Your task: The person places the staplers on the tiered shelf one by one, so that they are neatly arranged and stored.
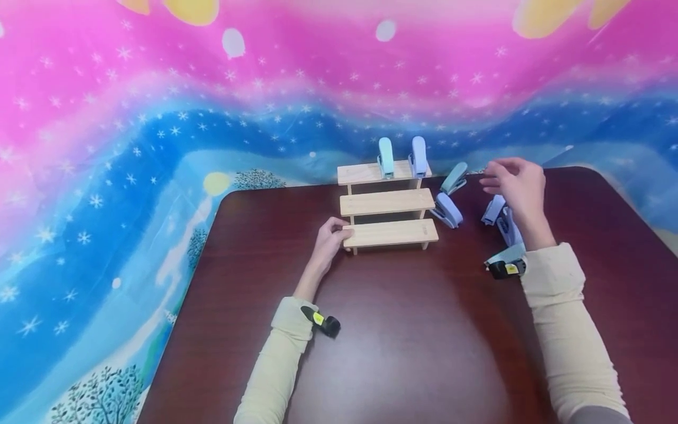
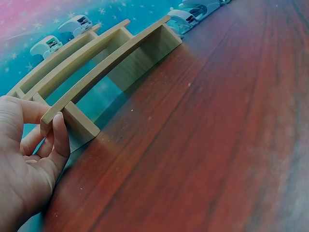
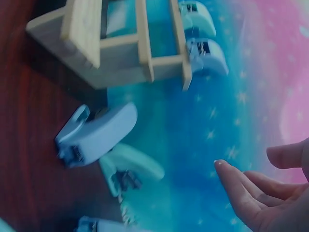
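A three-step wooden rack [image 1: 389,234] stands at the back of the table. My left hand [image 1: 331,238] pinches the left end of its lowest step, thumb and fingers round the board [image 2: 104,70] in the left wrist view. On the top step stand a green stapler [image 1: 386,158] and a lavender stapler [image 1: 418,156]. Right of the rack lie another green stapler [image 1: 454,178] and a purple one [image 1: 448,210]. My right hand [image 1: 519,182] is raised above the table to their right, holding nothing, its fingers [image 3: 241,191] loosely bent and apart from the thumb.
More staplers lie below the right hand and beside its wrist: a purple one [image 1: 493,209], another purple one [image 1: 509,228] and a green one [image 1: 505,256], partly covered by the wrist camera. A patterned pink and blue cloth [image 1: 296,76] hangs behind the dark red table [image 1: 402,330].
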`<state>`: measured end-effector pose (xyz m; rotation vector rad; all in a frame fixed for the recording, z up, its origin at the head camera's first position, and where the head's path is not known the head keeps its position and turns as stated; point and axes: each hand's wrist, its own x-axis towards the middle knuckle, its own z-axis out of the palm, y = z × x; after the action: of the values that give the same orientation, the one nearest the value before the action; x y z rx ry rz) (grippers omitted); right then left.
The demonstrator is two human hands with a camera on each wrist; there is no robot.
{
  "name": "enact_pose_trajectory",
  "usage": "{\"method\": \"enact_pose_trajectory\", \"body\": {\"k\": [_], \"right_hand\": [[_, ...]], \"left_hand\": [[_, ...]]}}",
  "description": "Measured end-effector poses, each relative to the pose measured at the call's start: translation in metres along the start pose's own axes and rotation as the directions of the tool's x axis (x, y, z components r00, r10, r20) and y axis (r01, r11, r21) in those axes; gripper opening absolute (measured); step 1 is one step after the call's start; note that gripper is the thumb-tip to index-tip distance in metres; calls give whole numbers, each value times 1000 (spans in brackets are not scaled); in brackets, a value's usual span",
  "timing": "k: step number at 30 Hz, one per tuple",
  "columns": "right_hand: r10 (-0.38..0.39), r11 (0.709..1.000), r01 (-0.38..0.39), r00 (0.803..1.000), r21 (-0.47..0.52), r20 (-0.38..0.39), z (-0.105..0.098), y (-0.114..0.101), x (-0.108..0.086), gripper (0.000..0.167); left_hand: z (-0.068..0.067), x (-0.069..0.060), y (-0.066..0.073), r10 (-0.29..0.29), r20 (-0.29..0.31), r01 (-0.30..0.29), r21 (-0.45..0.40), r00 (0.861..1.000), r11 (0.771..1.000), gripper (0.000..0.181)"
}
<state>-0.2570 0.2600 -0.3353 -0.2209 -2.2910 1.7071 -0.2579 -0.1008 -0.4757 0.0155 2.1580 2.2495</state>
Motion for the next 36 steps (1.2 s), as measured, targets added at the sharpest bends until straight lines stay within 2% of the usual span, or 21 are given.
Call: {"method": "enact_pose_trajectory", "body": {"k": [6,12,18,24,29,36], "right_hand": [[55,996,-56,998,-75,-4,-17,24,-6,51],[108,974,-114,993,-196,-42,-21,43,-6,58],[68,931,-73,997,-358,-26,-23,53,-6,62],[11,898,-23,999,-439,-30,-34,56,-5,55],[59,869,-27,997,-495,49,-51,60,-5,59],[110,863,-3,977,-505,182,-67,64,-7,58]], "left_hand": [[0,0,-1,-4,-1,4,3,1000,1000,20],[-3,1,-1,-12,3,12,4,1000,1000,19],[-2,0,-1,-9,17,10,-11,1000,1000,23],[-1,0,-2,-15,10,16,-14,1000,1000,19],[-1,0,-1,-15,15,16,-20,1000,1000,20],[-1,-4,3,-19,16,20,-9,1000,1000,21]]}}
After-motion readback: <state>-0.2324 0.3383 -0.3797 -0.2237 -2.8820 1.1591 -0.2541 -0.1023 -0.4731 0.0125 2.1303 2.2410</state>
